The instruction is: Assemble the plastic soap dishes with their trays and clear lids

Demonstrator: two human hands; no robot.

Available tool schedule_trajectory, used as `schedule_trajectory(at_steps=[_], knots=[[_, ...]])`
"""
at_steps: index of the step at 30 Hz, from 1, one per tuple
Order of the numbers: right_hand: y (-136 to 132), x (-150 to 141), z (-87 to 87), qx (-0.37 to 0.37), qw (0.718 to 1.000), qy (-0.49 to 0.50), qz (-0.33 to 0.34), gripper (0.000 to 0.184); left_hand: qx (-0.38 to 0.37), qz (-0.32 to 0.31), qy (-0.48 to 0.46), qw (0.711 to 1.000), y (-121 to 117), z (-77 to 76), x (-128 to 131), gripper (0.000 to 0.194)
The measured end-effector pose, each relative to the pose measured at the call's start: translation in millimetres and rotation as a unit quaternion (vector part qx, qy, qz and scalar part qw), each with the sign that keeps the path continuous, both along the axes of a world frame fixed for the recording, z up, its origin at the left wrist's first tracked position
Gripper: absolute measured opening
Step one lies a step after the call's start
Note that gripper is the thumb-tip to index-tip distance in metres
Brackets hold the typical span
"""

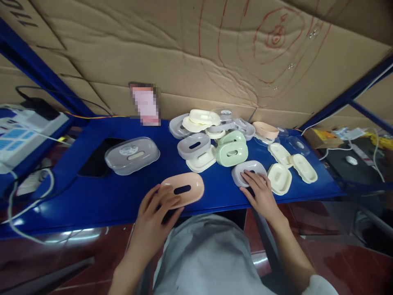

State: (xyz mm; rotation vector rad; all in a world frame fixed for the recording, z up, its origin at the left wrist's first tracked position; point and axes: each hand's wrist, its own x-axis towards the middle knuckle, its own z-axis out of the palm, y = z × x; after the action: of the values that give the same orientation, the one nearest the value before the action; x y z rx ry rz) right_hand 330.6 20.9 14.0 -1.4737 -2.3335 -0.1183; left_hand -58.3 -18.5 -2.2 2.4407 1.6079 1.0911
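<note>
peach tray (pixel 194 187) partly under left hand (pixel 158 211), lilac tray (pixel 247 166) partly under right hand (pixel 260 192), grips unclear

A blue table (pixel 101 209) is loaded mostly from its middle to its right. At the left, a dark flat slab (pixel 93 162) is partly hidden by a gray box (pixel 139 151) with a clear lid. By the front edge, a peach dish (pixel 195 184) is seen (whether it is wholly set down cannot be told), and a gray dish (pixel 238 175) is placed to its right, just beside three spread cream trays (pixel 278 180). Green dishes (pixel 232 160) are set centrally; farther back, gray and cream pieces (pixel 201 117) are heaped.
</note>
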Motion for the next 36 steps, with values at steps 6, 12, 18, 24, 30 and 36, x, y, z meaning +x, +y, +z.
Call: schedule_trajectory(at_steps=[6, 12, 18, 24, 30, 36], knots=[[9, -16, 1.0, -0.004, 0.999, 0.011, 0.047, 0.052, -0.018, -0.067, 0.017, 0.997, -7, 9.6, 27, 0.028], [4, -17, 12.8, -0.053, 0.994, 0.028, 0.087, 0.062, -0.045, -0.076, 0.025, 0.996, 1, 12.3, 25, 0.033], [2, -7, 12.1, -0.054, 0.995, 0.034, 0.072, 0.039, -0.023, -0.075, -0.006, 0.997, 15, 13.1, 21, 0.032], [1, -15, 2.8, 0.010, 0.994, 0.073, 0.077, 0.028, -0.017, -0.066, -0.031, 0.997, 16, 9.1, 26, 0.032], [-1, -19, 3.2, 0.013, 0.995, 0.056, 0.079, 0.027, -0.023, -0.078, -0.043, 0.996, 17, 11.9, 25, 0.030], [-1, -16, 4.0, -0.008, 0.994, 0.059, 0.094, 0.032, 0.001, -0.077, -0.038, 0.996, 18, 9.1, 26, 0.030]])
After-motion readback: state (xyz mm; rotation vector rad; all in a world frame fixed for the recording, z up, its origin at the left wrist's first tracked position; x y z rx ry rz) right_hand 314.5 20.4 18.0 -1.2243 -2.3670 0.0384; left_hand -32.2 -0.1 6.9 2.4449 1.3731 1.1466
